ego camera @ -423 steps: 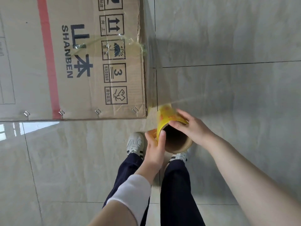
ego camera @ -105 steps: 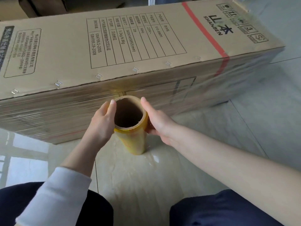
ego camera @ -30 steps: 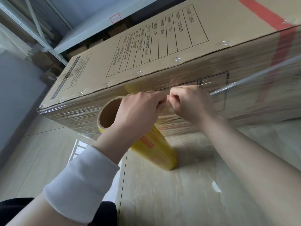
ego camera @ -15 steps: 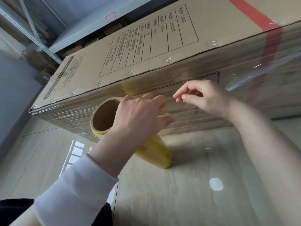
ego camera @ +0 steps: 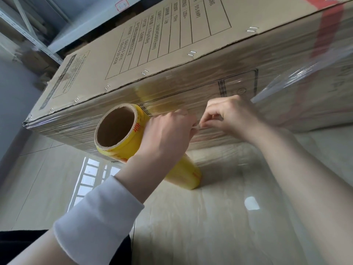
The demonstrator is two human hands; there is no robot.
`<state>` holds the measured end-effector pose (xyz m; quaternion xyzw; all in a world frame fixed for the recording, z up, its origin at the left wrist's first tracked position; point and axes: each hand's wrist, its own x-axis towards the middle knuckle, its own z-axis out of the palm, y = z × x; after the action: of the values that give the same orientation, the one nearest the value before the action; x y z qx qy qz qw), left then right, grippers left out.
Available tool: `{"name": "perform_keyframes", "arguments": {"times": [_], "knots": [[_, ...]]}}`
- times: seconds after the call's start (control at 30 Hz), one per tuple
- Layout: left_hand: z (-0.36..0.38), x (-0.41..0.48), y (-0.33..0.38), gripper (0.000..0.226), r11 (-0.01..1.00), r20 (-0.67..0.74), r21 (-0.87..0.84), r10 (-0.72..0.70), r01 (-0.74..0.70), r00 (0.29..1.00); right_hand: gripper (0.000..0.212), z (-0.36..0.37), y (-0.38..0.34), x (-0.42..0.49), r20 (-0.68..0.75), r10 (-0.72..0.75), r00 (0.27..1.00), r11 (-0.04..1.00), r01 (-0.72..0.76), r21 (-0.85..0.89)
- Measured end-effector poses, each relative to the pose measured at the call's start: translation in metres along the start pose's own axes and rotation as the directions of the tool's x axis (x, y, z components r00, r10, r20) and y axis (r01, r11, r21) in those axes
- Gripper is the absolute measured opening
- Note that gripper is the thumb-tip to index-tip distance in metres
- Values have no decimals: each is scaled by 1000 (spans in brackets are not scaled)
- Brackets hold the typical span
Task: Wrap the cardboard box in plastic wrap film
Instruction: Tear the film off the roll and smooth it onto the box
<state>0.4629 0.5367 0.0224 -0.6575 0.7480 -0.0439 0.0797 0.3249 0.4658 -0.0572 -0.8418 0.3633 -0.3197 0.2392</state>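
Tearing the film at the long side of the box

The cardboard box [ego camera: 172, 60] lies long on the floor [ego camera: 210, 226], and its near side is already covered with many layers of plastic film [ego camera: 286, 104], while the printed top looks bare. We see the yellow roll [ego camera: 122, 134] leaning with its lower end on the floor, just beside the box; its cardboard core is hollow and empty. Our left hand [ego camera: 166, 136] is closed around the roll, we think to keep it from turning. Our right hand [ego camera: 227, 115] has its fingertips pinched together on the film edge, almost touching the left hand, so the film can be torn between them. A loose sheet of film runs from there to the right, over the forearm. The wrapping seems nearly finished; the loose end must then be pressed flat on the box.
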Motion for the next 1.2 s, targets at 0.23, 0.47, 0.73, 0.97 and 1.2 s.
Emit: {"name": "perform_keyframes", "arguments": {"times": [0.23, 0.47, 0.73, 0.97, 1.2], "knots": [[-6, -21, -3, 20, 997, 13, -81, 13, -12, 1000, 9, 18, 39, -24, 47, 265, 963, 960, -259, -110], [8, 4, 12, 53, 993, 143, 120, -7, -10, 990, 16, -8, 13, -18, 69, 191, 979, 975, -197, 103], [49, 9, 24, 26, 977, 236, 213, -27, -24, 971, 11, 28, 28, -26, 86, 46, 995, 971, -24, -237], [49, -8, 17, 21, 956, 282, 243, 89, -161, 955, 15, 43, 66, -44, 124, 250, 960, 901, -184, -392], [75, 5, 27, 54, 959, 336, 262, 13, -107, 942, 44, 34, 39, -36, 138, -12, 990, 941, 58, -332]]}}
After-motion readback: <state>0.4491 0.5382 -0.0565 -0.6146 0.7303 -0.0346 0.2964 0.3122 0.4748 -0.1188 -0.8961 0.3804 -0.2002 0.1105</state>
